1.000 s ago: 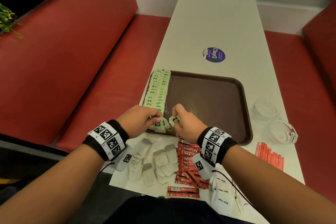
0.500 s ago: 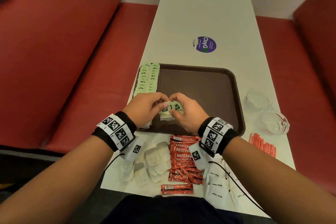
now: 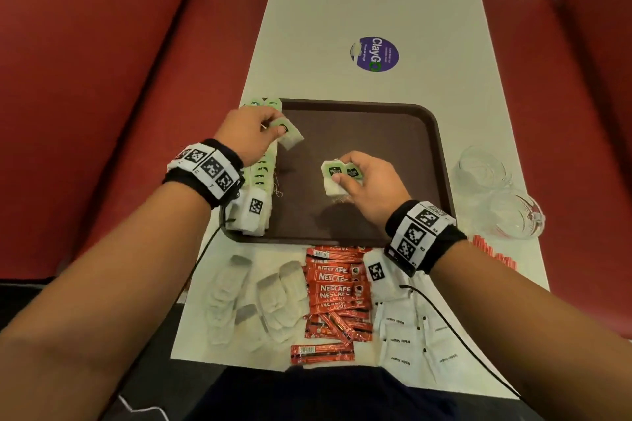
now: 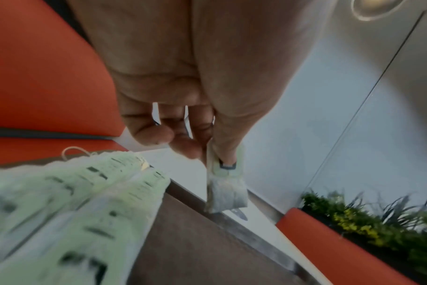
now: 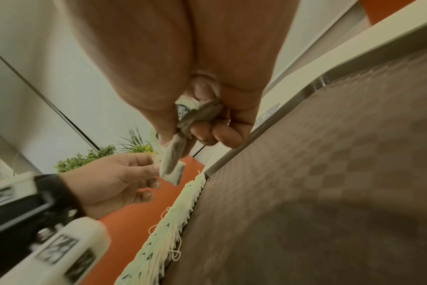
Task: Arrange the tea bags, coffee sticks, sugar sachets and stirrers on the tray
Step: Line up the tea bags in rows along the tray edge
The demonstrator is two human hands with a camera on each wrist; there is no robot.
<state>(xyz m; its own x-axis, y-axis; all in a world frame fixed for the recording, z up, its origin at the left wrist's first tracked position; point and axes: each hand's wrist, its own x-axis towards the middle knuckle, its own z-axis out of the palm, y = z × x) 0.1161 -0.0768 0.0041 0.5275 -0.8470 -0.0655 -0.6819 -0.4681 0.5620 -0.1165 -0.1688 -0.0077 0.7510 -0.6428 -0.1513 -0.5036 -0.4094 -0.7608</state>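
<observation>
Placing tea bags in rows along the tray's [image 3: 434, 133] left side, judging by the layout. To do this step well: lower the single bag [image 3: 289, 133] flat at the far end of the rows [image 3: 263, 174], tag up and overlapping its neighbour the same way as the rest, edge parallel to the tray wall; let go only once it lies flat, so the string does not drag the others askew. Best to keep the spare bags clear of the rows until the first is down, then hand one across. Left hand [image 3: 248, 133]: thumb and forefinger closed in a pinch on the one bag at its green tag, remaining fingers loosely curled under, the bag hanging free above the tray's far left part, just beside the rows and seemingly not yet touching them. Right hand [image 3: 367, 181]: fingers curled round a small clutch of bags [image 3: 337, 178], two green tags showing, thumb pressed on top; held over the middle of the tray, well apart from the left hand. Cannot tell whether that clutch touches the tray floor. Still off the tray, on the table's [image 3: 342, 3] near end: plain bags [image 3: 270, 297], coffee sticks [image 3: 337, 294], sugar sachets [image 3: 410, 342], and red stirrers [image 3: 492, 255] at the right edge. Two glass cups [image 3: 499, 195] beside the tray at right. Most of the task looks undone.
</observation>
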